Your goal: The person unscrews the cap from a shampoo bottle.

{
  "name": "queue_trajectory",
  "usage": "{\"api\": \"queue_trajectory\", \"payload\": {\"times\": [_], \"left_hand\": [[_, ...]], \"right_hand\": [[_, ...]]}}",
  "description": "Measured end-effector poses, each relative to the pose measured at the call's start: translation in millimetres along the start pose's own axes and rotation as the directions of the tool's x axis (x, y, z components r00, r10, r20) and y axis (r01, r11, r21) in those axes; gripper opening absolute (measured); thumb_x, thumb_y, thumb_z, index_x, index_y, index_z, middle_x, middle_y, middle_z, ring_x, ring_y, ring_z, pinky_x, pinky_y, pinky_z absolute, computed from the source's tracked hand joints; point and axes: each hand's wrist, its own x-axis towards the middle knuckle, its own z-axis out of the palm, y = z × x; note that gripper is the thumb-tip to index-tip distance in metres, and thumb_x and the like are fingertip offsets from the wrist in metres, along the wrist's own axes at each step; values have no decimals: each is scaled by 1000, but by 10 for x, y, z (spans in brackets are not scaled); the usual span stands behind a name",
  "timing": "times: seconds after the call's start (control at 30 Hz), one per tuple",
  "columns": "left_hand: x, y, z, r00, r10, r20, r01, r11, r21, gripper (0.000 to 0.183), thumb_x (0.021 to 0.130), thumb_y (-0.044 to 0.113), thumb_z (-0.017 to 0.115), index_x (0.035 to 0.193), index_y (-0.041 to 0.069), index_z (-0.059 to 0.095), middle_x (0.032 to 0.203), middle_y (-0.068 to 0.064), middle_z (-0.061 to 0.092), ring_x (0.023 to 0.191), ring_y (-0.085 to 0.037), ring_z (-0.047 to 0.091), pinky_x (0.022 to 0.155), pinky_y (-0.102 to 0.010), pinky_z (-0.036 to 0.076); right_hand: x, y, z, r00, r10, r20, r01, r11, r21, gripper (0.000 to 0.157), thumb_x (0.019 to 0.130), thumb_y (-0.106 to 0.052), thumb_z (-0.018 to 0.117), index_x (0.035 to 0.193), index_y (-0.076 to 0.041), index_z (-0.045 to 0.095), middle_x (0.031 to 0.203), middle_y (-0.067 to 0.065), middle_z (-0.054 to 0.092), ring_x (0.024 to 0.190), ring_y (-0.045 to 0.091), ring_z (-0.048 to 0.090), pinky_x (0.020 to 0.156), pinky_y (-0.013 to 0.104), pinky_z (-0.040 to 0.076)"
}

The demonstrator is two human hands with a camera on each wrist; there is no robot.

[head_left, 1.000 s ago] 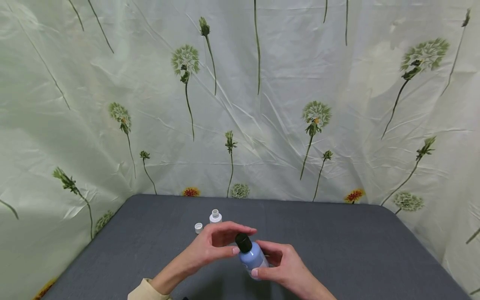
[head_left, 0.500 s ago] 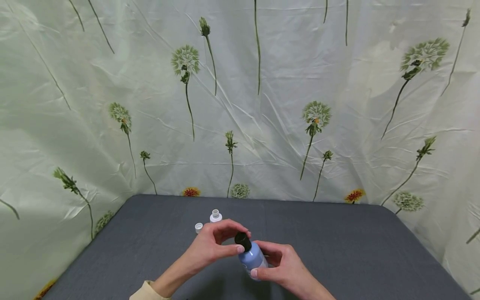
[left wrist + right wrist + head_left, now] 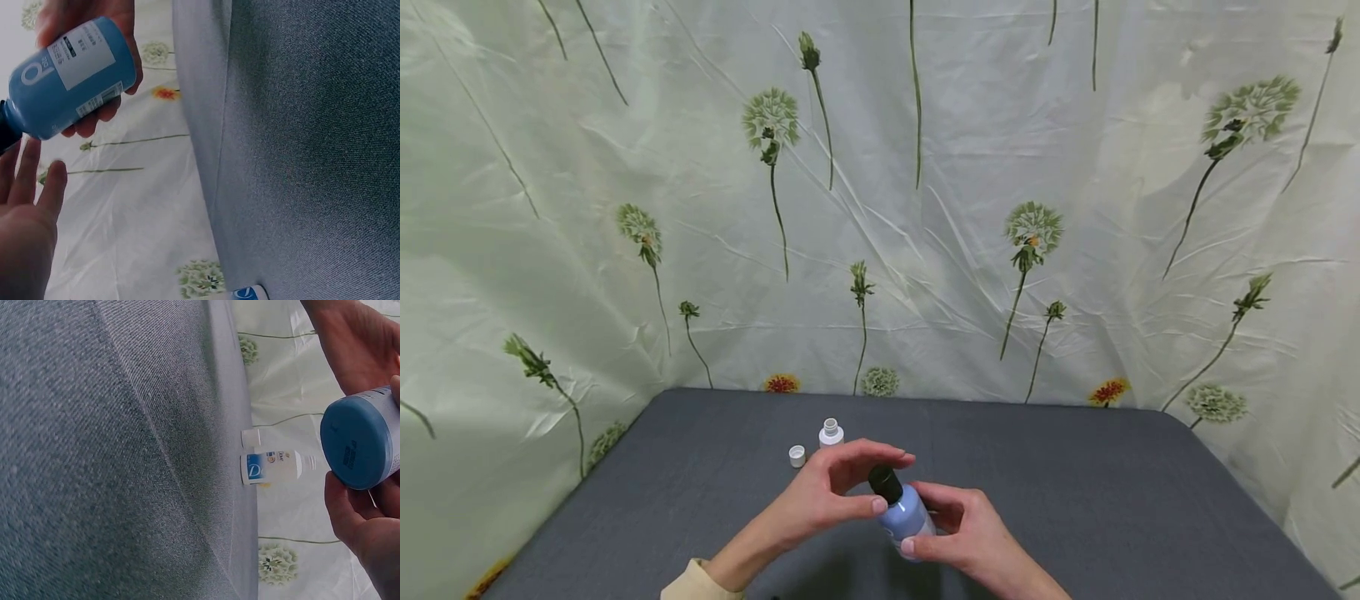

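In the head view my right hand (image 3: 966,529) grips a blue bottle (image 3: 906,515), fingers on one side and thumb on the other. The bottle is held tilted above the table, its black cap (image 3: 885,483) toward the left hand. My left hand (image 3: 835,492) is spread around that cap, thumb tip right at its lower edge and the other fingers lifted off it. Seen from the left wrist, the bottle (image 3: 69,78) shows a pale label and a barcode. The right wrist view shows its blue base (image 3: 355,444).
Behind the left hand a small white bottle (image 3: 831,434) stands uncapped, partly hidden, on the dark grey table (image 3: 1075,483). A white cap (image 3: 797,456) lies just left of it. A pale curtain (image 3: 955,250) with dandelion prints hangs along the table's back and sides.
My left fingers closed in on the black cap half a second ago and have now spread away from it again. The right hand and the blue bottle have stayed nearly still.
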Motion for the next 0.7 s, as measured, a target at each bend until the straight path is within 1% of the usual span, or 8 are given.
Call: {"api": "queue_trajectory", "payload": {"times": [0.07,0.17,0.27,0.33,0.43,0.53,0.6,0.7], "left_hand": [[-2,14,-21,999,-5,36,6,999,-35,40,92,-5,62,131,-3,57,131,-27,57,125,-40,51,106,-38,39],[-12,24,-54,997,-21,73,26,998,-56,38,93,-6,59,131,-4,58,130,-27,58,122,-39,54,104,-41,42],[-33,19,-86,996,-28,88,32,998,-49,36,94,-6,57,130,-6,58,128,-25,59,120,-40,56,101,-43,44],[-43,7,-99,996,-28,84,31,999,-40,36,94,-7,57,130,-7,57,127,-25,60,119,-40,56,101,-42,45],[-47,-6,-98,998,-39,48,40,999,-16,35,94,-6,60,129,-8,58,124,-24,62,117,-37,58,100,-41,45],[-43,-14,-76,998,-59,-17,60,998,37,33,92,-2,66,124,-5,61,119,-20,65,113,-34,61,100,-39,45],[-41,-18,-58,995,-79,-65,83,994,73,31,90,1,70,120,-1,64,116,-18,66,110,-32,62,99,-38,46],[-32,-19,-30,988,-104,-117,117,986,117,30,87,5,75,115,3,65,113,-15,67,106,-30,63,96,-36,48]], "right_hand": [[0,4,2,1000,-3,5,3,1000,7,52,90,-11,73,137,0,56,130,16,61,110,26,63,87,30,53],[1,12,1,1000,-2,4,2,1000,14,53,90,-11,73,138,-1,55,131,16,60,112,25,62,88,30,52],[-3,21,-4,1000,7,5,-7,1000,7,53,90,-11,73,139,-1,54,132,16,59,112,26,62,88,30,52],[-5,26,-9,1000,15,4,-15,1000,5,54,90,-12,73,139,-1,54,132,16,60,111,26,62,87,30,53],[-2,32,-10,1000,15,1,-15,1000,1,53,90,-12,73,138,-1,55,131,16,60,110,25,63,87,30,53],[4,38,-8,1000,5,-3,-5,1000,-4,53,89,-12,74,137,-1,56,130,16,61,110,25,63,87,30,53],[5,44,-5,1000,1,-5,-1,1000,-9,53,89,-12,74,137,-1,56,129,16,61,110,25,63,87,29,52],[7,50,-2,1000,-2,-4,2,1000,-13,52,88,-12,74,136,0,57,128,16,62,109,25,64,87,29,52]]}}
